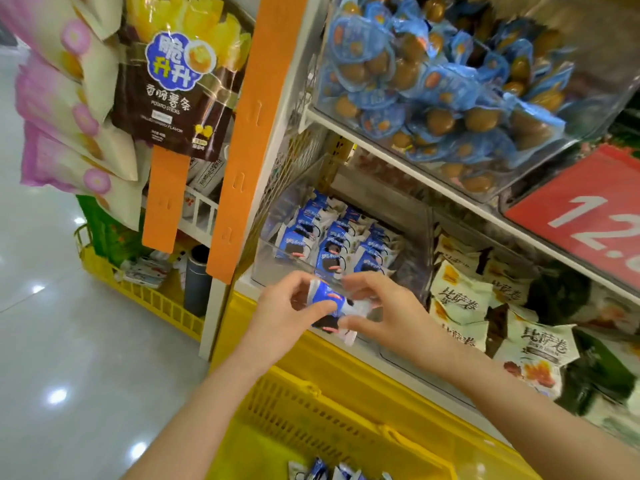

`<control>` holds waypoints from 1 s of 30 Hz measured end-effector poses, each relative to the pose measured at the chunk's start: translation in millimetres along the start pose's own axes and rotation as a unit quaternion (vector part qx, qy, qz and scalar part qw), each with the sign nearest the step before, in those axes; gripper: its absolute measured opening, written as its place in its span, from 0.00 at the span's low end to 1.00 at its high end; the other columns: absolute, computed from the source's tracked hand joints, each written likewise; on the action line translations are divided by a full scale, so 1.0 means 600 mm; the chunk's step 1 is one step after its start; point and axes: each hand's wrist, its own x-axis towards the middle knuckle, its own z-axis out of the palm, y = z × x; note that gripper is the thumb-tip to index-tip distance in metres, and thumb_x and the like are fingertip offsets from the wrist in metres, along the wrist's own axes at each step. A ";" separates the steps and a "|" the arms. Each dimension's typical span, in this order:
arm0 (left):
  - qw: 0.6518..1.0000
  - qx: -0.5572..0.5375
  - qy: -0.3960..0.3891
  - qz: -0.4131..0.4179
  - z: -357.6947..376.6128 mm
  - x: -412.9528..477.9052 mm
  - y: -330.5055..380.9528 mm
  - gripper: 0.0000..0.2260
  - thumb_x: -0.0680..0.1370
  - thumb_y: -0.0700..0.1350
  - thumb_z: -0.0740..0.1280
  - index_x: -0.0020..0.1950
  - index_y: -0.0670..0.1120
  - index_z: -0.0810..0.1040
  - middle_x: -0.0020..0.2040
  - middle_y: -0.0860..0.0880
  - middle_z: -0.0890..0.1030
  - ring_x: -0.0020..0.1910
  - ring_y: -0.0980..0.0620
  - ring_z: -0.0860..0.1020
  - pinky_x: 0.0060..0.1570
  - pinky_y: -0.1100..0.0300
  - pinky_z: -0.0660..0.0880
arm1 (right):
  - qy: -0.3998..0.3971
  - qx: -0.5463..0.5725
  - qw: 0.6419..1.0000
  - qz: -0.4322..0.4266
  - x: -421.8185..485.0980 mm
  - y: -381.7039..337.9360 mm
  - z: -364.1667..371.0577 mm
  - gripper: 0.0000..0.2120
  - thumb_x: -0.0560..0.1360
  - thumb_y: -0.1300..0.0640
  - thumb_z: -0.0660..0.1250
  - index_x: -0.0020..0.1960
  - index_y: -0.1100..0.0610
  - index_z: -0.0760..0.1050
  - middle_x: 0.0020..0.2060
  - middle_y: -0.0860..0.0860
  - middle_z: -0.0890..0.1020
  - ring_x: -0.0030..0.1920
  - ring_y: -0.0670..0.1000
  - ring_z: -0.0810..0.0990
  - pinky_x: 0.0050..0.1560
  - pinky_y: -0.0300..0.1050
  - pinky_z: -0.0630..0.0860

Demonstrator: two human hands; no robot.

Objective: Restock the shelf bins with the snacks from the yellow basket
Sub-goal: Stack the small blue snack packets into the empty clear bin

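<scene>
My left hand (289, 308) and my right hand (377, 308) together hold a small stack of blue-and-white snack packs (332, 306) just in front of a clear shelf bin (266, 261). Both hands have fingers curled round the packs, the left from the left side, the right from the right. Inside the bin stand rows of the same blue-and-white packs (332, 237). Below my arms sits the yellow basket (294, 407), with a few more blue-and-white packs (332, 471) at the bottom edge of the view.
A neighbouring bin holds cream pizza-roll packs (464, 299). Above, a clear bin is filled with blue egg packs (440, 81). Orange hanging strips (242, 140) carry chip bags (173, 88) at left. A second yellow basket (145, 289) stands on the shiny floor (52, 341). A red price sign (595, 213) hangs at right.
</scene>
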 end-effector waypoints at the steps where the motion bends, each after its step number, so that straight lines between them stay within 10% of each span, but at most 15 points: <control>1: 1.000 0.021 -0.014 0.013 0.007 -0.005 0.003 0.10 0.70 0.44 0.74 0.44 0.55 0.76 0.39 0.57 0.81 0.39 0.65 0.78 0.37 0.73 0.74 | -0.003 -0.007 1.000 -0.015 -0.005 -0.001 0.000 0.23 0.69 0.48 0.72 0.62 0.46 0.70 0.51 0.37 0.74 0.51 0.32 0.73 0.52 0.23 0.69; 6: 0.996 0.059 -0.024 0.060 0.021 -0.009 0.017 0.13 0.75 0.47 0.67 0.51 0.63 0.68 0.48 0.62 0.77 0.47 0.70 0.75 0.43 0.76 0.71 | 0.002 0.012 1.000 -0.013 -0.012 -0.002 -0.015 0.15 0.69 0.50 0.72 0.51 0.38 0.71 0.43 0.37 0.78 0.48 0.32 0.75 0.47 0.24 0.70; 12: 0.932 0.329 -0.029 0.149 -0.010 0.068 0.028 0.16 0.79 0.50 0.59 0.66 0.50 0.67 0.61 0.56 0.73 0.60 0.59 0.70 0.60 0.61 0.67 | 0.129 -0.075 0.984 0.100 0.060 0.045 -0.084 0.18 0.71 0.51 0.72 0.60 0.50 0.74 0.49 0.42 0.78 0.45 0.39 0.76 0.45 0.28 0.70; 18: 0.841 0.505 -0.056 0.187 -0.017 0.102 -0.016 0.22 0.79 0.57 0.46 0.58 0.50 0.76 0.55 0.53 0.80 0.55 0.54 0.74 0.59 0.57 0.64 | 0.003 -0.252 0.954 0.165 0.148 0.095 -0.069 0.19 0.73 0.55 0.70 0.62 0.58 0.73 0.58 0.56 0.78 0.57 0.55 0.77 0.58 0.50 0.74; 30: 0.833 0.491 -0.069 0.245 -0.029 0.101 -0.038 0.27 0.79 0.58 0.41 0.54 0.50 0.78 0.50 0.53 0.80 0.51 0.53 0.75 0.57 0.57 0.64 | -0.115 -0.392 0.901 0.145 0.192 0.116 -0.024 0.16 0.73 0.53 0.70 0.58 0.55 0.73 0.55 0.53 0.77 0.53 0.54 0.77 0.48 0.48 0.74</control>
